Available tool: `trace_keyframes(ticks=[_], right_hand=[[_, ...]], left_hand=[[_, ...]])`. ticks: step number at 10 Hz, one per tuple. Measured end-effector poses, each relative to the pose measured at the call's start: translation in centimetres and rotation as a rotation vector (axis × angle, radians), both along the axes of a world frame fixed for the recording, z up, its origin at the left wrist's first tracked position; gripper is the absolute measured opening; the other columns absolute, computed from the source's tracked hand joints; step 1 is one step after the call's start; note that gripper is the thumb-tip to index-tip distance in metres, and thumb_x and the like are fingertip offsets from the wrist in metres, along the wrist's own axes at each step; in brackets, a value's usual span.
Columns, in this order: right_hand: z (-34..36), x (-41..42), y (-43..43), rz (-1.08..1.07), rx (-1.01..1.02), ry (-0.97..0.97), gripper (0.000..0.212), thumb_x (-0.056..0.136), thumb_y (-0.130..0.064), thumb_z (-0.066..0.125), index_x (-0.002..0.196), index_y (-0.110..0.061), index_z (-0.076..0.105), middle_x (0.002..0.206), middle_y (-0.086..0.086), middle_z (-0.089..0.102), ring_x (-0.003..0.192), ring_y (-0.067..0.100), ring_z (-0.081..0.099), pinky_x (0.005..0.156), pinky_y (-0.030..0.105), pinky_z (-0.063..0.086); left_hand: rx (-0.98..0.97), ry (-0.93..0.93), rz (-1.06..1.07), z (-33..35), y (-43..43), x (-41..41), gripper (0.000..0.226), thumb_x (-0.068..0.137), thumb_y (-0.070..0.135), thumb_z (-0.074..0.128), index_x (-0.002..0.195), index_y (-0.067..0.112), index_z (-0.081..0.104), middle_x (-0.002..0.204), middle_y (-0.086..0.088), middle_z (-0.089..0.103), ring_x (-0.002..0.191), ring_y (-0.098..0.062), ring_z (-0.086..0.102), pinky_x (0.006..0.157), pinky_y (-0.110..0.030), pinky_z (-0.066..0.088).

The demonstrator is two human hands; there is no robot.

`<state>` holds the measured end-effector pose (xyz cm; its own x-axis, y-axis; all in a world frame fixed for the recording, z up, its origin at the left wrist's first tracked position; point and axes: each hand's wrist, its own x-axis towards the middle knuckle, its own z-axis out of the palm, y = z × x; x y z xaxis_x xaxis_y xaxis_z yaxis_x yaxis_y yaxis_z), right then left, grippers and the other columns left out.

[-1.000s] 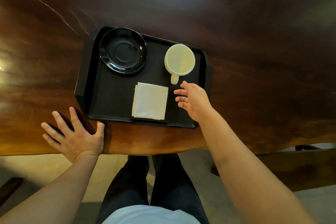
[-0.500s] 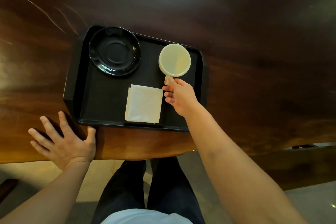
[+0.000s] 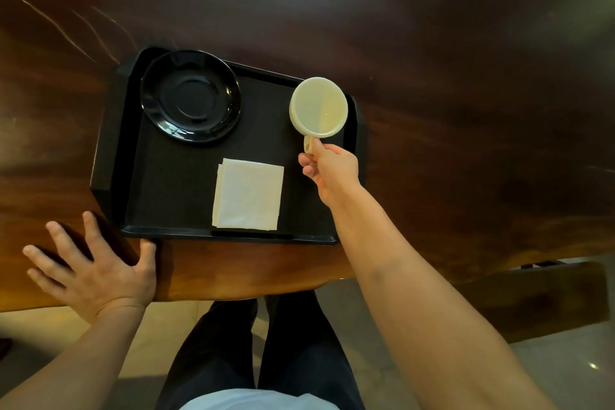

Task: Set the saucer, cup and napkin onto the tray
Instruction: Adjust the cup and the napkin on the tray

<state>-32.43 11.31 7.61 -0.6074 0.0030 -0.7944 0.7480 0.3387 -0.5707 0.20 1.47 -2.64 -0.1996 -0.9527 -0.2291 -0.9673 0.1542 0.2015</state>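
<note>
- The cream-coloured round ceramic cup (image 3: 318,106) is sitting upright and empty at the far right corner of the black rectangular plastic tray (image 3: 166,196), its small handle pointing toward the person.
- The right hand (image 3: 329,170) is pinching that handle, thumb on top and curled fingers beneath, so its grip is pressed together on the cup; whether the cup's base is resting on the tray or raised just above it cannot be told.
- The glossy black round saucer (image 3: 190,96) is lying empty in the tray's far left corner, well apart from the cup.
- The white folded square paper napkin (image 3: 248,199) is lying flat against the tray's near rim, between saucer and cup, just beside the right hand.
- The tray is resting on the dark brown polished wooden desk (image 3: 432,76), near its front edge.
- The left hand (image 3: 96,273) is lying flat on the desk with fingers spread, holding nothing, its thumb close to the tray's near left corner.
</note>
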Motion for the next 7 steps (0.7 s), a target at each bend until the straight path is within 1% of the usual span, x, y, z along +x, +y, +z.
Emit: trace_keyframes(ticks=[1,2,3,4,5,6,7], right_hand=[[0.2,-1.0,0.3,-0.015,0.012,0.009,0.013,0.1,-0.018,0.063,0.099,-0.005,0.065,0.081,0.011,0.07,0.067,0.014,0.069,0.059,0.021,0.056],[0.5,-2.0,0.6,-0.03,0.017,0.017,0.012,0.1,-0.017,0.063,0.096,-0.006,0.062,0.08,0.011,0.069,0.066,0.014,0.068,0.057,0.021,0.055],[0.6,-2.7,0.9,-0.035,0.04,0.011,0.014,0.098,-0.019,0.065,0.104,-0.006,0.062,0.084,0.011,0.07,0.068,0.014,0.07,0.055,0.02,0.055],[0.6,-2.9,1.1,-0.03,0.048,0.001,0.016,0.098,-0.021,0.065,0.105,-0.007,0.063,0.089,0.012,0.072,0.069,0.014,0.07,0.055,0.019,0.057],[0.6,-2.7,1.4,-0.026,0.006,-0.005,0.017,0.098,-0.021,0.065,0.106,-0.006,0.063,0.094,0.014,0.074,0.069,0.014,0.07,0.055,0.02,0.057],[0.5,-2.6,1.7,0.001,-0.024,-0.015,0.013,0.098,-0.022,0.064,0.098,-0.009,0.063,0.097,0.015,0.075,0.071,0.015,0.07,0.057,0.021,0.057],[0.6,-2.6,1.7,0.001,-0.018,-0.02,0.014,0.098,-0.022,0.064,0.089,-0.012,0.063,0.093,0.013,0.075,0.071,0.015,0.07,0.06,0.023,0.058]], left_hand=[[0.005,0.001,-0.003,-0.2,0.0,0.1,0.091,0.085,0.069,0.042,0.163,0.031,0.015,0.173,-0.011,0.007,0.157,-0.05,0.005,0.123,-0.069,0.005],[0.006,0.01,-0.004,-0.1,0.0,0.0,0.09,0.085,0.068,0.042,0.163,0.03,0.017,0.173,-0.012,0.008,0.157,-0.051,0.005,0.123,-0.069,0.005],[0.004,0.014,-0.005,-0.2,0.0,0.1,0.091,0.085,0.068,0.042,0.163,0.03,0.016,0.173,-0.012,0.008,0.157,-0.051,0.005,0.123,-0.069,0.006],[0.006,0.012,-0.003,-0.4,0.0,0.1,0.09,0.085,0.069,0.041,0.163,0.031,0.015,0.173,-0.011,0.007,0.157,-0.051,0.006,0.123,-0.069,0.006],[0.005,0.01,-0.002,-0.4,0.0,0.1,0.09,0.086,0.07,0.04,0.163,0.03,0.016,0.174,-0.011,0.007,0.157,-0.05,0.005,0.123,-0.068,0.005],[0.002,0.012,-0.001,-0.4,0.0,0.1,0.089,0.087,0.071,0.04,0.163,0.03,0.016,0.174,-0.011,0.007,0.157,-0.05,0.005,0.124,-0.068,0.005],[-0.001,0.012,-0.004,-0.4,0.0,0.1,0.089,0.087,0.071,0.039,0.162,0.03,0.016,0.173,-0.012,0.007,0.157,-0.05,0.005,0.123,-0.068,0.006]])
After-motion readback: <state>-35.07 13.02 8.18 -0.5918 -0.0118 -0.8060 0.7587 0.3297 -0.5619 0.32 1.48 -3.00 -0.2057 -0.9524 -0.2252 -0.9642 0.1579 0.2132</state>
